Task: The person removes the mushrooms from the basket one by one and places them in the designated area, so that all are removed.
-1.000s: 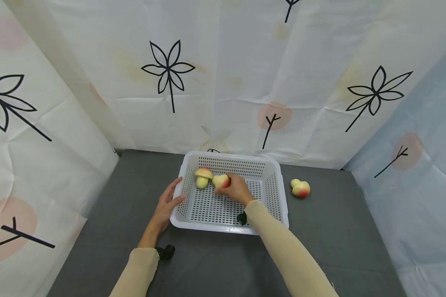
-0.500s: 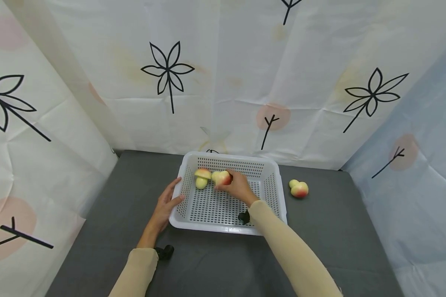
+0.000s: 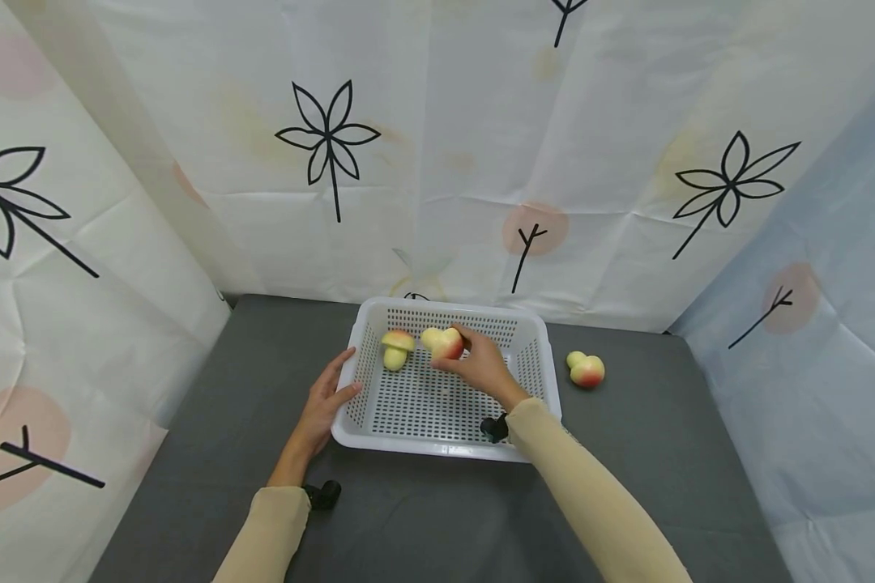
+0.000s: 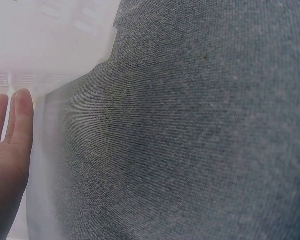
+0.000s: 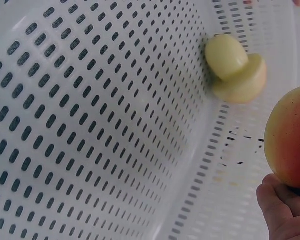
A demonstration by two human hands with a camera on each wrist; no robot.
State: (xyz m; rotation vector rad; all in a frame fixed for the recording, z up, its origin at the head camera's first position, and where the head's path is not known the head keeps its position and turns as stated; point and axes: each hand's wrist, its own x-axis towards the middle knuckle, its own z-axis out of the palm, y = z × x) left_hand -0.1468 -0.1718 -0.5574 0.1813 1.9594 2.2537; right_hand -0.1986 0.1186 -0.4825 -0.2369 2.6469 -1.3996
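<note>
A white perforated plastic basket (image 3: 430, 449) sits on the dark table. My right hand (image 3: 487, 371) pinches a toy mushroom (image 3: 446, 343) with a red and yellow cap, above the basket floor. Its reddish cap (image 5: 292, 140) fills the right edge of the right wrist view, with fingertips (image 5: 275, 200) under it. A second toy mushroom (image 3: 397, 350) stands upright in the basket's far left part. Against the basket's left side rests my left hand (image 3: 321, 413), thumb and fingers spread. In the left wrist view its fingers (image 4: 23, 117) look straight and touch the basket wall (image 4: 55, 45).
A third toy mushroom (image 3: 586, 370) lies on the grey tabletop (image 3: 649, 437), right of the basket. Patterned white cloth (image 3: 452, 162) hangs behind the table and along both sides.
My right hand has lifted the toy mushroom off the basket floor and moved it slightly right, away from the standing one. The left hand stays at the basket's side.
</note>
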